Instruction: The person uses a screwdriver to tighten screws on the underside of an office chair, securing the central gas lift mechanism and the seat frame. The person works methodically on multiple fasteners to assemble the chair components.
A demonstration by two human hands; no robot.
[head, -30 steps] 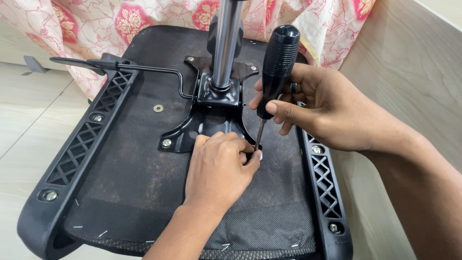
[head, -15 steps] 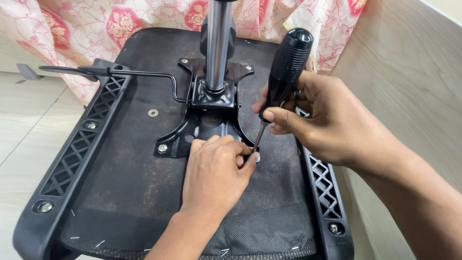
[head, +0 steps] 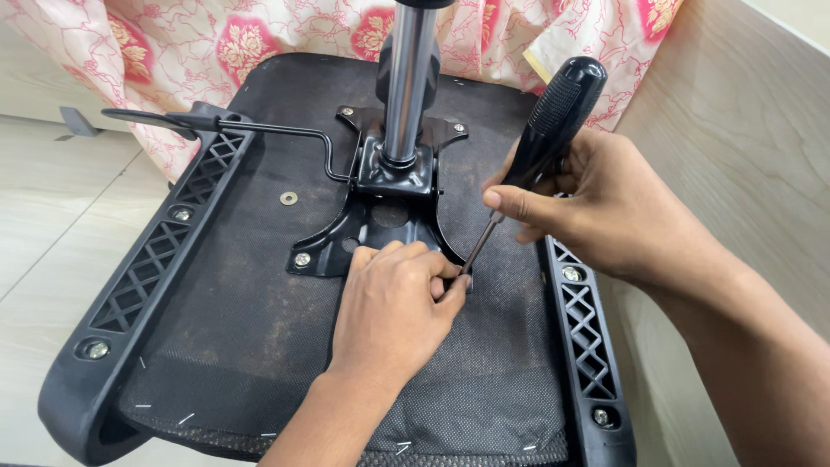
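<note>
The right hand [head: 605,216] clamps the black screwdriver [head: 545,138] — tip at the mounting plate [head: 380,233] corner, about 5 o'clock of the steel column [head: 406,78]. The left hand [head: 393,311], fingers curled together, steadies the tip; keep the shaft square, pressing firmly.

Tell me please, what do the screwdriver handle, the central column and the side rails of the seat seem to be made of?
Screwdriver handle: probably black plastic or rubber, matt, with a fine grip texture. Central column: metal, apparently polished or chromed, since it shows bright reflections. Side rails: likely moulded black plastic, semi-gloss, with a cast lattice pattern. The right hand holds the handle.
</note>
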